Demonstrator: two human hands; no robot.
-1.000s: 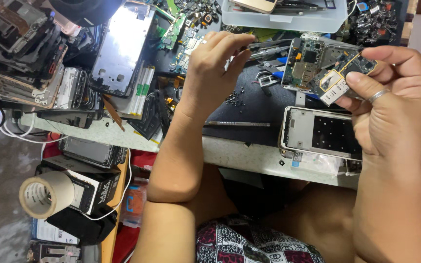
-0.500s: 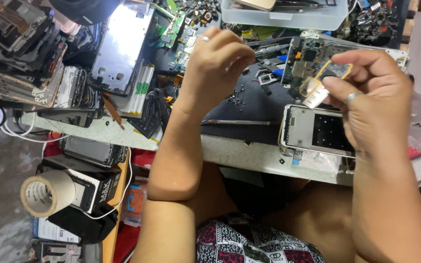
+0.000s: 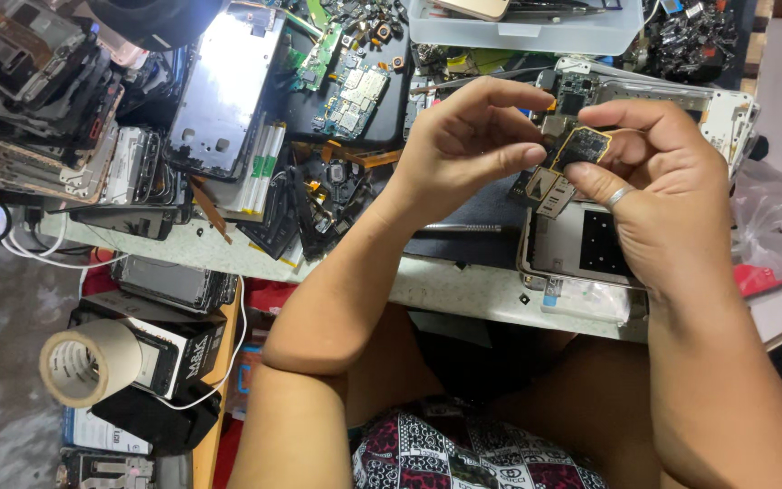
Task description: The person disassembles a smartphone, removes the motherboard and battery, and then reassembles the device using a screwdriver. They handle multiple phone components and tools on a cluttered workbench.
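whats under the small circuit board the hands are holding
Beneath the small circuit board lies a white phone frame with a black patch, on the dark mat. The right hand covers the frame's right part.

You hold a small circuit board [image 3: 565, 161] up above the dark work mat, to the right of the middle of the scene, pinched between the fingertips of both your hands. It is a thin, flat piece with a black square area edged in gold at its far end and two pale metal tray slots at its near end, and it stands tilted, with the black part higher and farther than the slots. Its right edge is covered by your thumb, and the rest of its shape there cannot be told.
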